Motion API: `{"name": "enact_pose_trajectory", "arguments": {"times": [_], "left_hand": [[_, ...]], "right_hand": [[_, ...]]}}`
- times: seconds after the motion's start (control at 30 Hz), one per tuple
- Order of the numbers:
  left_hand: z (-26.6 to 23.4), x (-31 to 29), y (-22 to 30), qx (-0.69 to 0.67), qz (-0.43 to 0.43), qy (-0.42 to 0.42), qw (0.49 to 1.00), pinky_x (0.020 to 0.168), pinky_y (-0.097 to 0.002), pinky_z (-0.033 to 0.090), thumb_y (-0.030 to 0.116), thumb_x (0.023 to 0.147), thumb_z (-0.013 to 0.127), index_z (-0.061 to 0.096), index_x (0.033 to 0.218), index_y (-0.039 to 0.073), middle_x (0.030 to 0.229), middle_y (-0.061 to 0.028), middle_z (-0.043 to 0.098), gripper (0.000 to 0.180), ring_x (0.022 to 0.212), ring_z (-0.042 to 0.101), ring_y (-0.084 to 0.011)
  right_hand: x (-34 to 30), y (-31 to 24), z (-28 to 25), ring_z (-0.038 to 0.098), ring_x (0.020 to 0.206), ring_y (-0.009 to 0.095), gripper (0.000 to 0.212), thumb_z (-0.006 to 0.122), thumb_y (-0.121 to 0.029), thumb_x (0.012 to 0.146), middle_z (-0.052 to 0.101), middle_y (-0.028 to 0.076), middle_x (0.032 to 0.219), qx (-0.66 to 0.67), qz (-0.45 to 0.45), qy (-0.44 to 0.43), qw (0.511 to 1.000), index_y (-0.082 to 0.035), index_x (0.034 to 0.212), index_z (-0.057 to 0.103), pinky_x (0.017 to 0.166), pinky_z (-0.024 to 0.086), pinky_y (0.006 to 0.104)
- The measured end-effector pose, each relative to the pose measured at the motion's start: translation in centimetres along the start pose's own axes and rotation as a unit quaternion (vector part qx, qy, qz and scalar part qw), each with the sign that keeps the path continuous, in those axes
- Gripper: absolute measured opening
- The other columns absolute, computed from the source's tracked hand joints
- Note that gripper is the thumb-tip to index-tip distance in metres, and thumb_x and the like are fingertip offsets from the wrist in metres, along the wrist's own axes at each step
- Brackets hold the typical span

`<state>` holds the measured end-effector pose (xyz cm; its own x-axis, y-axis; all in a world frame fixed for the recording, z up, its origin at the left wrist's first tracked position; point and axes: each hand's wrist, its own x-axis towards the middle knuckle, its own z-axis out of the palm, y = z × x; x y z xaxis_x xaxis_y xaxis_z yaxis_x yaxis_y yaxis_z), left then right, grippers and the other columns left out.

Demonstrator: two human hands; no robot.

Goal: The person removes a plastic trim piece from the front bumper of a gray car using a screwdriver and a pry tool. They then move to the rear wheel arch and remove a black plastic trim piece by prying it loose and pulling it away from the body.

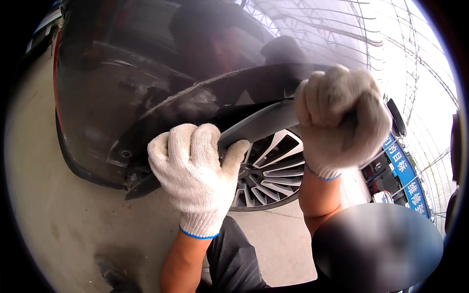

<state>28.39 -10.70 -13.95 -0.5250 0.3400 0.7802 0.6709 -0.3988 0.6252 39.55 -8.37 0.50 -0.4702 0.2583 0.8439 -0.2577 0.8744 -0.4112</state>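
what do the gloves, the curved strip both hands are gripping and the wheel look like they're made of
Gloves on the left hand and right hand: white knitted cotton-like fabric, ribbed weave, blue cuff edging. Curved strip: looks like dark grey plastic trim, smooth and semi-matte. Wheel: probably alloy metal, bright silver spokes with dark insets.

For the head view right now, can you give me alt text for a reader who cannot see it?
Two hands in white knit gloves grip a dark curved trim strip along a car's wheel arch: the left hand low on the strip, the right hand fisted higher up. Behind them are a spoked alloy wheel, the glossy dark car body and a concrete floor.
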Motion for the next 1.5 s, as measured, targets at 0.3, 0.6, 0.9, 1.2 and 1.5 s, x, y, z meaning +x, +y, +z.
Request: {"name": "enact_pose_trajectory", "arguments": {"times": [0.3,0.6,0.9,1.2,1.5], "left_hand": [[-0.4,0.9,-0.3,-0.026,0.003,-0.055,0.998,0.083,-0.046,0.045,0.035,0.069,0.088,0.063,0.089,0.013,0.092,-0.0046,0.054,0.039,0.092,0.049,-0.0307],[-0.8,1.4,-0.2,-0.008,0.014,-0.084,0.996,0.085,-0.0454,0.047,0.012,0.06,0.085,0.062,0.088,0.009,0.092,-0.0043,0.057,0.036,0.094,0.052,-0.03],[-2.6,2.8,1.4,-0.013,0.042,-0.165,0.985,0.088,-0.0442,0.045,0.004,0.071,0.076,0.061,0.083,0.004,0.091,-0.0063,0.059,0.02,0.094,0.056,-0.029],[-2.7,2.5,0.0,-0.098,0.108,-0.134,0.98,0.076,-0.0432,0.044,0.012,0.076,0.08,0.057,0.08,0.007,0.081,-0.0069,0.055,0.024,0.081,0.053,-0.0289],[-3.0,3.2,-0.5,-0.085,0.107,-0.186,0.973,0.076,-0.0421,0.043,0.024,0.087,0.078,0.059,0.083,0.007,0.083,-0.0064,0.057,0.026,0.081,0.053,-0.0275]], "right_hand": [[0.7,-3.6,0.3,0.066,0.073,0.02,0.024,0.062,-0.006,0.084,0.069,0.009,0.094,-0.45,-0.004,-0.189,0.873,-0.004,0.106,0.068,0.063,0.054,0.034],[0.3,-1.0,3.6,0.067,0.064,0.021,0.013,0.07,-0.02,0.075,0.058,0.007,0.083,-0.658,0.073,-0.386,0.642,-0.01,0.082,0.065,0.053,0.052,0.0362],[-0.3,-2.1,3.6,0.069,0.066,0.019,0.022,0.071,-0.019,0.076,0.06,0.008,0.085,-0.655,0.141,-0.373,0.642,-0.008,0.095,0.068,0.051,0.053,0.0331],[-0.5,-5.4,0.7,0.071,0.075,0.023,0.04,0.072,-0.017,0.077,0.065,0.009,0.111,-0.643,0.134,-0.314,0.685,-0.004,0.116,0.067,0.059,0.056,0.0327],[-10.8,-6.4,-3.0,0.071,0.078,0.024,0.028,0.067,-0.011,0.078,0.066,0.012,0.108,-0.498,0.13,-0.17,0.84,-0.005,0.105,0.069,0.061,0.056,0.0342]]}}
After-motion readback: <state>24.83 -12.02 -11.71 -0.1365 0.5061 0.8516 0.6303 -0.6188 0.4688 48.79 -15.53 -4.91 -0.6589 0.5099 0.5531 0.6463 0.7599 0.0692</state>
